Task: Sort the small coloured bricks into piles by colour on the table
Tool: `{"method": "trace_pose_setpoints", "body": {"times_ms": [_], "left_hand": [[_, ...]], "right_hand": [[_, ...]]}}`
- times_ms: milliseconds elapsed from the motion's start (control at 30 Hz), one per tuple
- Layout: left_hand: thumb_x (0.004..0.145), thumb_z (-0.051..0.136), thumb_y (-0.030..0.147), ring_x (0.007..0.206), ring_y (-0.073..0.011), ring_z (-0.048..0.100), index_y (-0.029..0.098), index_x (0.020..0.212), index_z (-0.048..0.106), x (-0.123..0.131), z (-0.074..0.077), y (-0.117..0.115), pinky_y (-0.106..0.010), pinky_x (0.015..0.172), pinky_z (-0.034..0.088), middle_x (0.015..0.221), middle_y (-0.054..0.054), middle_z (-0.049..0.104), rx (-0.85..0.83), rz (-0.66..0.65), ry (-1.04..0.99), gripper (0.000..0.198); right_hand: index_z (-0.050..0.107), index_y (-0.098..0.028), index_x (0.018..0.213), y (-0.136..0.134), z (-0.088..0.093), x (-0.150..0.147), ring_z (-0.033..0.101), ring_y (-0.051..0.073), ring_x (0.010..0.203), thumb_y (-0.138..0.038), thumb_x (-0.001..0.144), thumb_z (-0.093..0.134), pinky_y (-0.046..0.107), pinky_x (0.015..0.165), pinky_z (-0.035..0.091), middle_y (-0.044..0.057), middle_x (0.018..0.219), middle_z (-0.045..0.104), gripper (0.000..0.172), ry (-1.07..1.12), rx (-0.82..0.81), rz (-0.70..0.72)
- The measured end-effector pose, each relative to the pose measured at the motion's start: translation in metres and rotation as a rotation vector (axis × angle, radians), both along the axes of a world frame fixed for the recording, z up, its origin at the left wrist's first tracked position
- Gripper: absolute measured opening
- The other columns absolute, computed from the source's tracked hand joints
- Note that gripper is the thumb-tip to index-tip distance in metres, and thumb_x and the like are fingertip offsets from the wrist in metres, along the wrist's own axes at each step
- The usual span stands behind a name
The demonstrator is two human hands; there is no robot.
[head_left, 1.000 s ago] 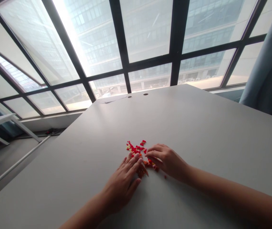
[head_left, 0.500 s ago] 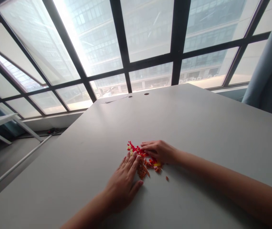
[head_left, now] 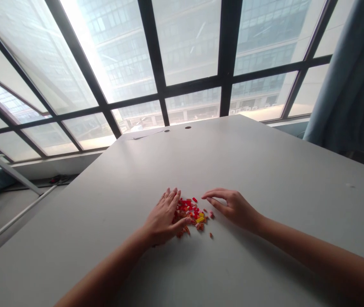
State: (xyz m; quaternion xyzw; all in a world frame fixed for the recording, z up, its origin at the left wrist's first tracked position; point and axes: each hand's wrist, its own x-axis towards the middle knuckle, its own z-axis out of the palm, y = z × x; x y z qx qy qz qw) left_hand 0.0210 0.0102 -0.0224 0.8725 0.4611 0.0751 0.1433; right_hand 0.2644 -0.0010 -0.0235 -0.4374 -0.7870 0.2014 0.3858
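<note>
Grips both open, left hand (head_left: 161, 221) spread against the pile of small red, orange and yellow plastic bricks (head_left: 190, 215) on the table (head_left: 265, 175), right hand (head_left: 235, 209) curved just beside that pile, holding nothing.

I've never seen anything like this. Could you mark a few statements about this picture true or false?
The left hand touches a pile of small red, orange and yellow plastic bricks. True.
The right hand grips a brick. False: it holds nothing, and its fingers curve just beside the pile.
The pile lies on a grey table. True.
A curtain hangs at the left of the view. False: the blue curtain hangs at the right.
</note>
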Motion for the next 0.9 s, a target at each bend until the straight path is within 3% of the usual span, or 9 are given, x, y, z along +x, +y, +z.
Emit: {"method": "trace_pose_setpoints", "body": {"times_ms": [133, 267, 333, 433, 533, 700, 900], "left_hand": [[0.090, 0.028, 0.063, 0.144, -0.0268, 0.005, 0.012, 0.148, 0.018, 0.014, 0.006, -0.021, -0.047, 0.118, 0.014, 0.155, -0.011, 0.016, -0.057, -0.008, -0.114, 0.079], [0.094, 0.018, 0.056, 0.144, -0.0272, 0.002, 0.016, 0.149, 0.018, -0.007, 0.002, -0.053, -0.053, 0.116, 0.015, 0.156, -0.009, 0.014, -0.007, 0.178, -0.178, 0.067], [0.094, 0.025, 0.055, 0.144, -0.0297, 0.001, 0.019, 0.149, 0.014, -0.020, -0.007, -0.071, -0.057, 0.114, 0.016, 0.157, -0.009, 0.013, 0.050, 0.215, -0.132, 0.067], [0.087, 0.041, 0.061, 0.142, -0.0349, -0.005, 0.017, 0.150, 0.007, -0.025, -0.022, -0.087, -0.060, 0.114, 0.015, 0.156, -0.014, 0.008, 0.145, 0.181, -0.019, 0.084], [0.083, 0.042, 0.066, 0.141, -0.0358, -0.007, 0.010, 0.149, 0.006, -0.007, -0.027, -0.081, -0.059, 0.114, 0.014, 0.156, -0.018, 0.006, 0.152, 0.184, 0.035, 0.094], [0.082, 0.039, 0.070, 0.142, -0.0351, -0.004, 0.007, 0.148, 0.014, 0.031, -0.017, -0.051, -0.058, 0.114, 0.014, 0.154, -0.021, 0.009, 0.098, 0.168, -0.027, 0.095], [0.083, 0.036, 0.070, 0.142, -0.0342, -0.002, 0.008, 0.148, 0.017, 0.031, -0.001, -0.021, -0.056, 0.114, 0.013, 0.155, -0.020, 0.010, 0.123, 0.192, -0.065, 0.091]], "right_hand": [[0.071, -0.021, 0.092, -0.009, -0.003, 0.005, 0.067, 0.020, 0.094, -0.022, 0.084, 0.050, 0.034, 0.086, 0.052, 0.006, 0.100, 0.072, 0.023, -0.001, -0.011, -0.034], [0.071, -0.021, 0.092, -0.014, -0.006, 0.007, 0.066, 0.020, 0.094, -0.022, 0.084, 0.050, 0.035, 0.087, 0.051, 0.006, 0.100, 0.072, 0.023, 0.002, -0.018, -0.049], [0.071, -0.020, 0.092, -0.014, -0.008, 0.006, 0.066, 0.021, 0.095, -0.021, 0.083, 0.050, 0.036, 0.088, 0.051, 0.006, 0.100, 0.071, 0.023, 0.003, -0.029, -0.048], [0.070, -0.019, 0.096, -0.012, -0.013, -0.001, 0.065, 0.022, 0.100, -0.020, 0.083, 0.051, 0.038, 0.092, 0.050, 0.008, 0.104, 0.071, 0.023, 0.007, -0.047, -0.064], [0.067, -0.016, 0.105, -0.006, -0.016, -0.011, 0.061, 0.023, 0.109, -0.019, 0.083, 0.051, 0.041, 0.098, 0.046, 0.012, 0.113, 0.068, 0.027, 0.006, -0.046, -0.080], [0.063, -0.012, 0.115, 0.003, -0.017, -0.022, 0.058, 0.022, 0.115, -0.015, 0.087, 0.041, 0.041, 0.103, 0.043, 0.015, 0.120, 0.064, 0.035, 0.001, -0.092, -0.106], [0.065, -0.015, 0.112, 0.004, -0.018, -0.021, 0.060, 0.020, 0.113, -0.011, 0.087, 0.039, 0.039, 0.102, 0.044, 0.012, 0.119, 0.065, 0.036, 0.061, -0.078, -0.120]]}}
